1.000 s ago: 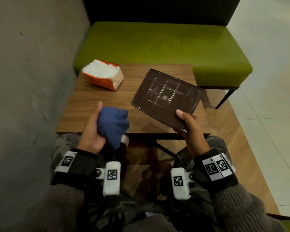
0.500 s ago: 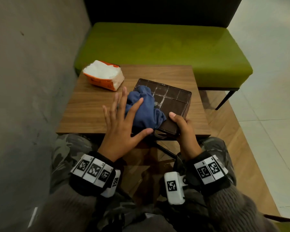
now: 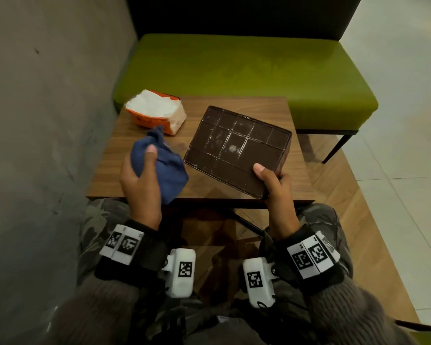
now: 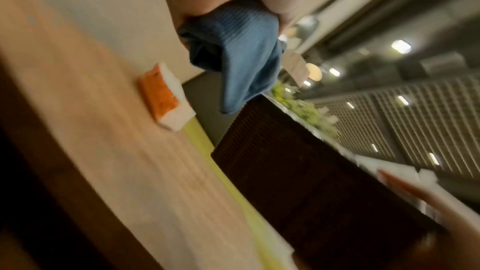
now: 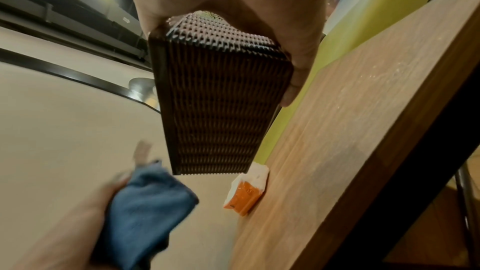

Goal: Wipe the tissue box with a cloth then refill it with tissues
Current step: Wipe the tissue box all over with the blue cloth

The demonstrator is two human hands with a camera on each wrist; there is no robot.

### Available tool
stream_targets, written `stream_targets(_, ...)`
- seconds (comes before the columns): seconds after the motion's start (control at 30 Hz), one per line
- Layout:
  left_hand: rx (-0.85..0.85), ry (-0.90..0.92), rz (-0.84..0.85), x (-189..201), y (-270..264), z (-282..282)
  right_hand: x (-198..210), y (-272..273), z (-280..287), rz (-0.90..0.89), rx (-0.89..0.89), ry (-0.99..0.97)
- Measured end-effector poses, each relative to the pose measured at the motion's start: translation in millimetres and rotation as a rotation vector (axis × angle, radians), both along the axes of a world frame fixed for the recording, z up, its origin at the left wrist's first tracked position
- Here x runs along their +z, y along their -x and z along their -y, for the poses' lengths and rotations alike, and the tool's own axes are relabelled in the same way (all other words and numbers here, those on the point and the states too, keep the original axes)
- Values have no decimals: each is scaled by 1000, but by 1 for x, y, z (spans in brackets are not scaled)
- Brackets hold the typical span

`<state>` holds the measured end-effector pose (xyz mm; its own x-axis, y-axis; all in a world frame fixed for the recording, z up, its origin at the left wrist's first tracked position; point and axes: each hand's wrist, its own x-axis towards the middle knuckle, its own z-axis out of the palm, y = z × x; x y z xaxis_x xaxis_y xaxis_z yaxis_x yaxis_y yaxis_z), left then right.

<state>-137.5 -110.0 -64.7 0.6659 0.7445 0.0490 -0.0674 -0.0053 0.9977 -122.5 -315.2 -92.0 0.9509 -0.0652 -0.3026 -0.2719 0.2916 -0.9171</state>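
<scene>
The right hand [image 3: 275, 192] grips the near corner of the dark brown woven tissue box [image 3: 237, 150], held above the wooden table [image 3: 279, 110], while the left hand [image 3: 139, 180] clutches the crumpled blue cloth [image 3: 167, 168] to its left.

Dark brown woven tissue box [image 3: 237, 148] held tilted above table, ribbed underside up (scuffed). Bunched blue cloth [image 3: 163, 165] just left, apart. Orange-white tissue pack [image 3: 157, 112] lying at far-left table corner.

cloth [image 3: 163, 165] off tissue box [image 3: 237, 150], box lifted
</scene>
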Motion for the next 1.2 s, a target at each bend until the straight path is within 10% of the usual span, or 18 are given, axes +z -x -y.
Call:
stream_targets(0.27, -690, -1174, 202, -12, 22, 38, 3, 5, -11, 2, -35, -29)
stream_targets(0.47, -419, -961, -128, -18, -8, -5, 3, 11, -1, 42, -35, 19)
stream_targets(0.67, -622, -1040, 49, -13, 12, 35, -2, 6, -9, -1, -68, -38)
stream_targets(1.2, -493, -984, -35, -9, 4, 26, 1, 3, -13, -41, -110, -59)
